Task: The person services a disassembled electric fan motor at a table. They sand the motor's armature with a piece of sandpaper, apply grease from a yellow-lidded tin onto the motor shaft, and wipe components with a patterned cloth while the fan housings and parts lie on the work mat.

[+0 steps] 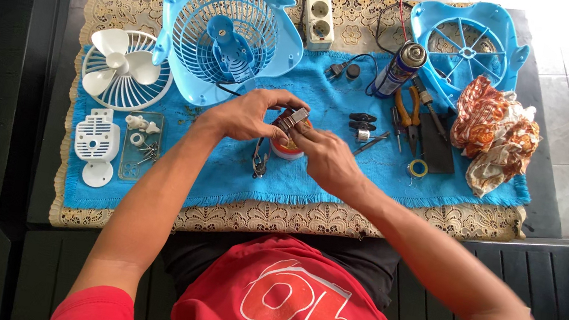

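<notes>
My left hand point(246, 112) and my right hand point(327, 157) meet over the blue towel point(236, 175) and together hold a small metal fan motor point(292, 118). Under the hands sits a small round tin point(286, 151), partly hidden. Tweezers or small pliers point(258, 160) lie on the towel just below my left hand. Behind my left hand stands the blue fan housing point(225, 29) with its grille and motor mount.
White fan blades on a white grille point(124, 70), a white motor cover point(96, 145) and a clear tray of screws point(142, 145) lie at left. A spray can point(399, 68), pliers point(407, 118), a power strip point(319, 21), the blue rear fan cover point(469, 48) and a patterned rag point(494, 136) are at right.
</notes>
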